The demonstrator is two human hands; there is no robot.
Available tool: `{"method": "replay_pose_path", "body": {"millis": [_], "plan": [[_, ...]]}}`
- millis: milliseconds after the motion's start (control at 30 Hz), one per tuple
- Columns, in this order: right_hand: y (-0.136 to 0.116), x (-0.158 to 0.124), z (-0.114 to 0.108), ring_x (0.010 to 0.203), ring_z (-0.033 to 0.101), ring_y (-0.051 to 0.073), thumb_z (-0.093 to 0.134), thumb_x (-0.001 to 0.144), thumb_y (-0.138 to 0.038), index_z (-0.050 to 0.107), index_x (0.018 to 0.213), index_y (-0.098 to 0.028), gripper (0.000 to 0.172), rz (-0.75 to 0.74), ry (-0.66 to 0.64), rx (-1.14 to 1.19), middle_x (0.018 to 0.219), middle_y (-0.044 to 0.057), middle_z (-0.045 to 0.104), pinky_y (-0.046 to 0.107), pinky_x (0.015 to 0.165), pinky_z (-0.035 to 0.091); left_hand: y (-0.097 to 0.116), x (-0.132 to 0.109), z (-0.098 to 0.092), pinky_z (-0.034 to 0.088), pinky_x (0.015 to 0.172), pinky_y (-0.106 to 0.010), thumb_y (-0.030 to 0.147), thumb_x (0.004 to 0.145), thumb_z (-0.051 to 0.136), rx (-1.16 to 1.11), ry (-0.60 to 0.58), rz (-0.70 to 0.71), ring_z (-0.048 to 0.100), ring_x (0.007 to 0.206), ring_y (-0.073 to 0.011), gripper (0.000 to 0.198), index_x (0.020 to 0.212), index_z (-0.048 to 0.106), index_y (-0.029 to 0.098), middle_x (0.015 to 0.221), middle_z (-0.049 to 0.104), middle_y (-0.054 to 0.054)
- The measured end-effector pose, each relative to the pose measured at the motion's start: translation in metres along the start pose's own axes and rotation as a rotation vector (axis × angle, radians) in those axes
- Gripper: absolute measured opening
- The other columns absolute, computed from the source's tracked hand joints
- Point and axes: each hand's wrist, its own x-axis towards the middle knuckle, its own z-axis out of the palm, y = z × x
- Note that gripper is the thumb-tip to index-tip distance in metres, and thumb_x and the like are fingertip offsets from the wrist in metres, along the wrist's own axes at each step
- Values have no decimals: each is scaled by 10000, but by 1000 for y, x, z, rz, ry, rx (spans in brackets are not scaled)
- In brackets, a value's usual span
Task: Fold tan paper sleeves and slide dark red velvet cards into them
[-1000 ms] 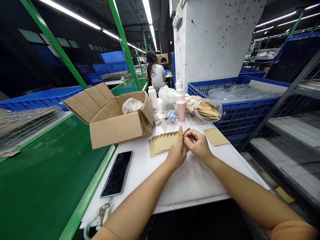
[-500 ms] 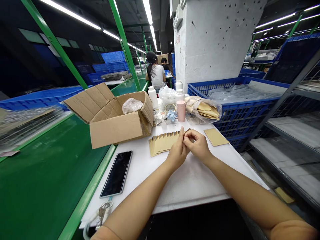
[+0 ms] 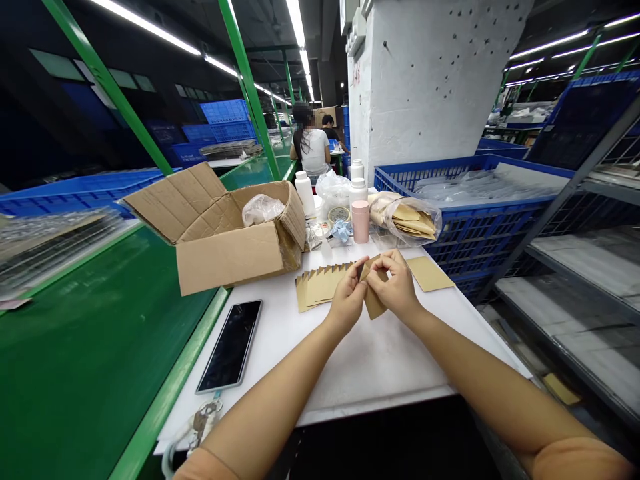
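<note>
My left hand (image 3: 349,295) and my right hand (image 3: 395,285) meet over the white table (image 3: 380,360), both pinching one small brown paper envelope (image 3: 373,303) lifted off the surface. Just left of the hands a fanned row of several brown envelopes (image 3: 320,285) lies flat. A single flat brown envelope (image 3: 430,273) rests to the right of my right hand.
An open cardboard box (image 3: 235,233) stands at the left, a black phone (image 3: 230,345) and keys (image 3: 200,419) near the table's front. Behind: a pink cup (image 3: 360,221), white bottles (image 3: 306,193), a plastic bag of envelopes (image 3: 407,219), blue crates (image 3: 475,200). Green conveyor (image 3: 90,347) left; people sit far behind.
The hands have drawn a little toward me and lifted the envelope clear of the fanned row; it now hangs between both hands, more of it showing below the fingers.
</note>
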Motion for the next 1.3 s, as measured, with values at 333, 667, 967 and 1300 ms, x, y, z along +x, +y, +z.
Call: {"method": "replay_pose_path", "body": {"millis": [333,667,967,1300], "plan": [[-1,0,0,762,485,178,546,649,-144,504,608,-215,92,-27,11,-47,762,10,465,318,725,427,4,1,-2,481,799,-328,222,773,557,-117,-15,-85,566,995,-234,552,1304,412,181,1161,578,-90],[3,-1,1,783,499,184,526,651,-127,483,606,-219,111,-51,1,-45,776,13,461,330,759,431,-2,3,-4,398,974,-393,274,824,547,-9,34,-29,456,1188,-252,504,1304,422,186,1204,560,-93],[-1,1,-3,1080,479,265,615,650,-161,588,853,-234,217,-90,-83,-52,1080,66,580,431,928,350,4,1,1,432,925,-357,193,801,541,-33,35,-31,584,1034,-204,601,1349,295,161,1102,626,-106],[21,10,-1,719,592,181,595,694,-266,629,719,-189,88,257,-211,255,746,16,660,294,660,446,4,7,-10,418,544,-240,403,692,678,74,182,-204,585,571,-149,279,721,537,164,632,634,5]]}}
